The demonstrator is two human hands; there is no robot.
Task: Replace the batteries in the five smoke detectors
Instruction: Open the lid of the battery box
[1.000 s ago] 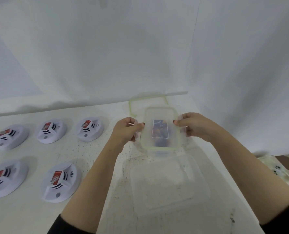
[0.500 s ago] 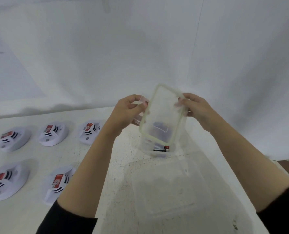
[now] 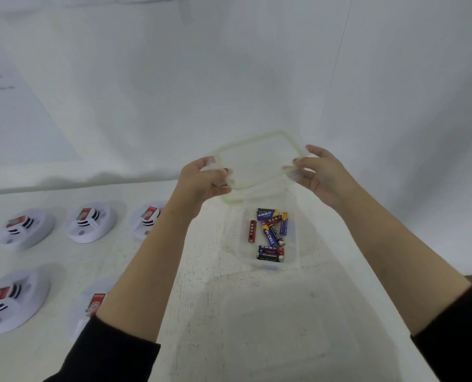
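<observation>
I see the left hand [image 3: 201, 179] and the right hand [image 3: 321, 172] each grasping an opposite edge of the clear lid [image 3: 258, 158], thumb on top and fingers beneath, in the centre of the frame. Half a second ago that lid stood nearly on edge over its box; now it lies close to flat, lifted higher and well clear of the box. With the lid out of the way, the small container [image 3: 268, 238] below it on the white table [image 3: 201, 277] sits open, and the batteries [image 3: 270, 234] inside show plainly: a loose heap of blue, black and red cells, about 8, though I cannot count them exactly where they overlap. A second, larger clear container [image 3: 292, 326] rests nearer the bottom of the frame, just beside the small one. The 5 smoke detectors [image 3: 91, 224] lie where they were at the left, 3 in the back row and 2 in front, each with a red-labelled part on top; the left forearm now covers part of the third in the back row and of the second in front.
</observation>
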